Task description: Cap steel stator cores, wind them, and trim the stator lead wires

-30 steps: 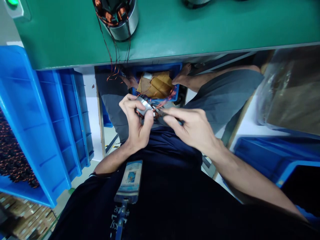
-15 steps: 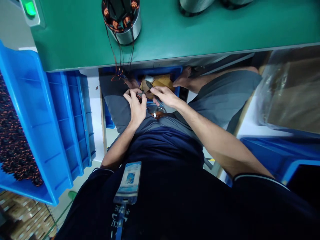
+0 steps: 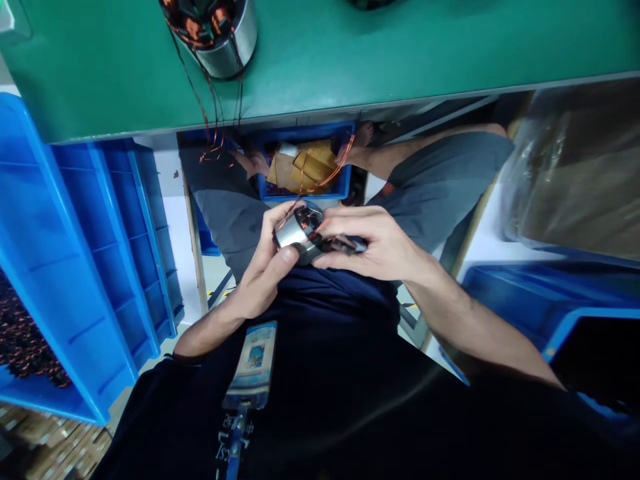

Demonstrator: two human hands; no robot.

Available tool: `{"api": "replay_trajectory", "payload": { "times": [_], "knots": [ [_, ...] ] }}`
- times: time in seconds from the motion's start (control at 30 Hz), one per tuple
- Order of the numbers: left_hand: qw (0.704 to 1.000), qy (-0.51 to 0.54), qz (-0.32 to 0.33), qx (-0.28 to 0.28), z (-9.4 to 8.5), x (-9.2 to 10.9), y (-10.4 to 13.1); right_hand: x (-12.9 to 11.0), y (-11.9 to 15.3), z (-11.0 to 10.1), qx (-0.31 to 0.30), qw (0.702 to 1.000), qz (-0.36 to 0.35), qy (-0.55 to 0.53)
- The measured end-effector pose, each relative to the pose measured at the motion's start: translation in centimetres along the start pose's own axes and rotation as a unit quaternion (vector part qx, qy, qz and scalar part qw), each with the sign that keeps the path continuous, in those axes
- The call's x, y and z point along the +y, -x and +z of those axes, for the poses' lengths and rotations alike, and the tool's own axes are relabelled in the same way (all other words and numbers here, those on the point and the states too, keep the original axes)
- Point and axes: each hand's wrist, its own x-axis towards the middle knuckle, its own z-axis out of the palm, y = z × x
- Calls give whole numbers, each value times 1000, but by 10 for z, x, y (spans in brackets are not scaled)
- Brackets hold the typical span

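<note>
My left hand [image 3: 265,267] is wrapped round a motor stator [image 3: 293,231], a silver metal cylinder with copper windings showing in its open end. It is held tilted above my lap. Thin copper wires [image 3: 330,175] trail from it past the far side, over the blue bin. Closed beside the stator, my right hand [image 3: 380,243] grips a dark pliers-like tool [image 3: 353,245]. The fingers of that hand reach the stator's open end and hide the tool's tip. Another stator [image 3: 227,50] with loose wires hanging over the edge stands on the green table [image 3: 310,73].
Under the table is a blue bin [image 3: 305,197] with brown paper pieces. Large blue crates [image 3: 70,267] stand on the left, with many dark copper-wound parts [image 3: 30,333]. On the right lie a plastic-wrapped box [image 3: 590,167] and another blue crate [image 3: 520,293]. My knees flank the bin.
Both hands have come up and nearer to my body. The stator now shows its silver side, and its wires stretch out away from me. The table view has shifted left and up.
</note>
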Motion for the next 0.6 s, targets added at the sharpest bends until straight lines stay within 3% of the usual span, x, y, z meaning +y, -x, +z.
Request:
{"api": "replay_trajectory", "payload": {
  "times": [0.1,0.27,0.6],
  "knots": [
    [998,54,-16,-6,10,9,3,-22,7,-3,0,997,9,71],
    [997,66,37,32,16,7,0,-53,29,-7,15,982,79,170],
    [995,-51,90,11,15,19,-1,-68,36,-3,10,960,82,268]
  ]
}}
